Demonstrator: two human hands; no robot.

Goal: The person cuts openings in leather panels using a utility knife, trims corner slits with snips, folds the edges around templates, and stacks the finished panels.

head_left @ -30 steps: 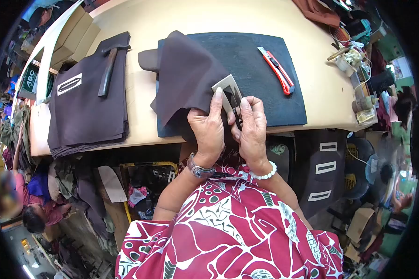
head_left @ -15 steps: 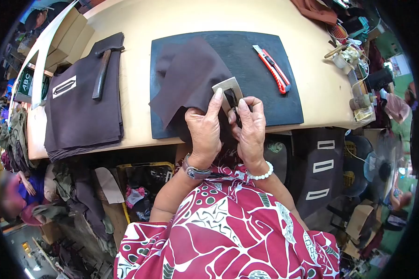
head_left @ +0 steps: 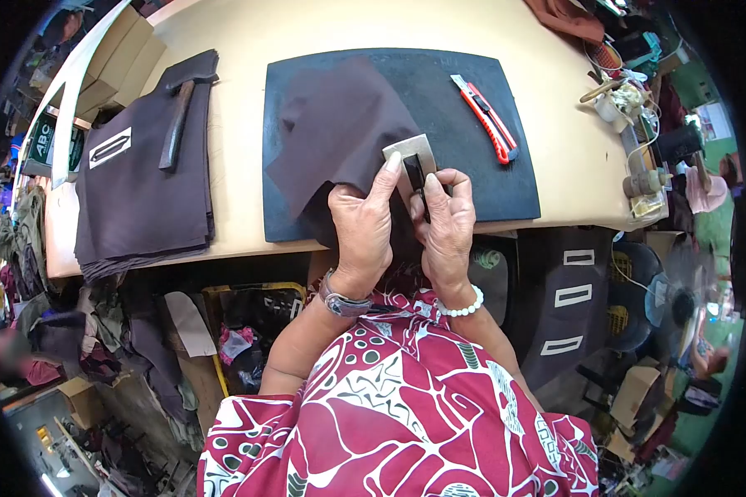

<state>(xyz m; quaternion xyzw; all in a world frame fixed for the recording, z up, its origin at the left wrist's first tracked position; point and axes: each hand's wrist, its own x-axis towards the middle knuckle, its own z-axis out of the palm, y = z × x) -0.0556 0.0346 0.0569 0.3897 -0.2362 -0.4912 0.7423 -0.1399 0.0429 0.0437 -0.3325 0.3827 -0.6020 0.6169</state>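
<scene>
Dark brown fabric (head_left: 340, 116) lies bunched on the black cutting mat (head_left: 456, 195), its near part lifted at the mat's front edge. On it is a pale rectangular backing piece (head_left: 420, 149) with a dark slot in the middle. My left hand (head_left: 363, 219) grips the fabric, its thumb pressed on the backing's left edge. With thumb and fingers closed, my right hand (head_left: 448, 232) pinches the dark cloth at the slot's lower end. A red box cutter (head_left: 489, 123), blade out, rests on the mat to the right of both hands.
A hammer (head_left: 176, 124) lies on a stack of dark fabric pieces (head_left: 149, 199) at the left, the top one bearing a pale slotted strip (head_left: 110, 147). Cardboard boxes (head_left: 112, 62) stand behind. Dark fabric with pale frames (head_left: 574, 296) hangs below the table's right front edge.
The backing piece tilts slightly more upright between my hands, and my right fingers have shifted a little at the slot. The whole view has shifted slightly.
</scene>
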